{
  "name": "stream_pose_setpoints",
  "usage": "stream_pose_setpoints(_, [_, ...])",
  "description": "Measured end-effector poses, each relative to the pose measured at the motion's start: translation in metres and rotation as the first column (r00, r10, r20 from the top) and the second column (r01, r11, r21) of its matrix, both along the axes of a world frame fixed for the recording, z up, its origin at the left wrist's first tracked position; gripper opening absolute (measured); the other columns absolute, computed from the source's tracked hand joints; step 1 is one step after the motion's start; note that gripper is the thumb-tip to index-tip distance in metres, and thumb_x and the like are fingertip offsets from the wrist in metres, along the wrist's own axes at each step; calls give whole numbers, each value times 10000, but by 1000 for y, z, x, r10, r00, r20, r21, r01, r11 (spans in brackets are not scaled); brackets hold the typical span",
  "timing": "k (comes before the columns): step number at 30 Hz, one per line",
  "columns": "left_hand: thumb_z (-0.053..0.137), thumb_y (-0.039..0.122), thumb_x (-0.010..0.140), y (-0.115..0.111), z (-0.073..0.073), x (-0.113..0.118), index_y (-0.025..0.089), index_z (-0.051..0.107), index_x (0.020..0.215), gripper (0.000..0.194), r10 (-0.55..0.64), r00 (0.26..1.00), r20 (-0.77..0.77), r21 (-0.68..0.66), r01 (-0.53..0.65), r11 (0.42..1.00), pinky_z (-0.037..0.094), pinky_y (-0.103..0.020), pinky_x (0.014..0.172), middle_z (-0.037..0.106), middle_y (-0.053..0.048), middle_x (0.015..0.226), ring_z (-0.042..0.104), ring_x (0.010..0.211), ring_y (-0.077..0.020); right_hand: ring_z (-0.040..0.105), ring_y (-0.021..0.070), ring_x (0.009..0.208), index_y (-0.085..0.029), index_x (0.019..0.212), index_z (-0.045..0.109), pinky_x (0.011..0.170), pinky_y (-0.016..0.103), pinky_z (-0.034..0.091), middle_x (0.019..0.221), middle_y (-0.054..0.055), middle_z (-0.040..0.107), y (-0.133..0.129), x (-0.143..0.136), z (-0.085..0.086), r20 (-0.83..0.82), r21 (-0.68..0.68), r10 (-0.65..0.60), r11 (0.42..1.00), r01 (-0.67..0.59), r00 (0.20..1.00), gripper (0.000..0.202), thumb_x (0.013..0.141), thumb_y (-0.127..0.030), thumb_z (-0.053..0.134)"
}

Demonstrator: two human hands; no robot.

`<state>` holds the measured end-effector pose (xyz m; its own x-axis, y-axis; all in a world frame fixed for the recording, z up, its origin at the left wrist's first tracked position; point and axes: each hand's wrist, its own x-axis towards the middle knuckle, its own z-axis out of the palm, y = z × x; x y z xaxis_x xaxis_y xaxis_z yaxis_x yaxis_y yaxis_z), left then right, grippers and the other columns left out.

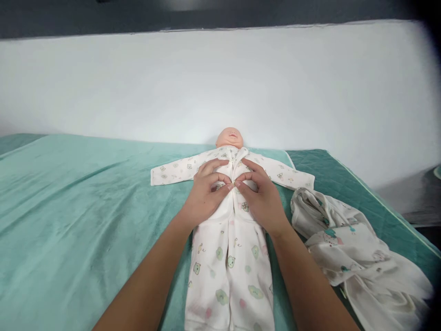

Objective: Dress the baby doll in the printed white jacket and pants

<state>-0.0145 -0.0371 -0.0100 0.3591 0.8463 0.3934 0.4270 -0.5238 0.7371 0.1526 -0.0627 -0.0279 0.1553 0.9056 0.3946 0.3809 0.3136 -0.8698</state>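
A baby doll with a pinkish head [229,137] lies on its back, dressed in a white long-sleeved garment [229,276] printed with small animals and green and pink shapes. Its sleeves spread out to both sides. My left hand [206,193] pinches the left edge of the front opening at the chest, thumb against index finger. From the other side, my right hand [260,193] pinches the opposite edge, its fingertips nearly touching those of my left hand. What fastener lies between the fingertips is too small to make out. Below the hands, the front seam runs down between the legs.
A crumpled white printed cloth [358,248] lies to the right, beside my right forearm. Under everything spreads a light green blanket [86,207], with a darker green quilted cover [330,179] at the right. A white wall [138,87] rises behind the doll's head.
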Motion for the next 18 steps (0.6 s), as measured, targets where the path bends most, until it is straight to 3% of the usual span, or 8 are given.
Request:
stream_pose_setpoints(6, [583, 347, 910, 0, 1, 0, 255, 690, 819, 168, 15, 1000, 7, -10, -15, 1000, 496, -407, 1014, 505, 3, 1439, 374, 1394, -253, 445, 269, 1357, -274, 792, 717, 1154, 511, 291, 1432, -8, 538, 0, -2, 2, -9, -26, -33, 999, 33, 999, 83, 806, -340, 669])
stream_pose_setpoints(9, [595, 344, 903, 0, 0, 0, 262, 699, 824, 155, 12, 999, 42, -40, -10, 999, 534, -374, 954, 504, 7, 1439, 373, 1397, -252, 439, 274, 1366, -282, 796, 737, 1142, 504, 324, 1436, -11, 539, 1, 0, 0, -42, -41, -14, 999, 12, 999, 102, 805, -364, 677])
stream_pose_setpoints(13, [583, 333, 917, 0, 0, 0, 280, 720, 868, 155, 3, 999, 53, -31, -1, 1000, 510, -387, 1004, 511, 13, 1431, 378, 1398, -239, 440, 267, 1372, -292, 825, 763, 1114, 465, 380, 1442, -18, 538, 2, 3, 0, -82, -65, 17, 998, -22, 997, 157, 835, -405, 654])
stream_pose_setpoints(18, [589, 303, 913, -1, -2, 0, 303, 725, 934, 138, 13, 1000, 21, 3, -13, 1000, 494, -410, 1014, 503, 9, 1441, 366, 1407, -250, 412, 278, 1389, -298, 861, 750, 1160, 511, 305, 1461, -12, 514, 0, 3, 3, -18, -46, 25, 999, -26, 1000, 146, 794, -421, 710])
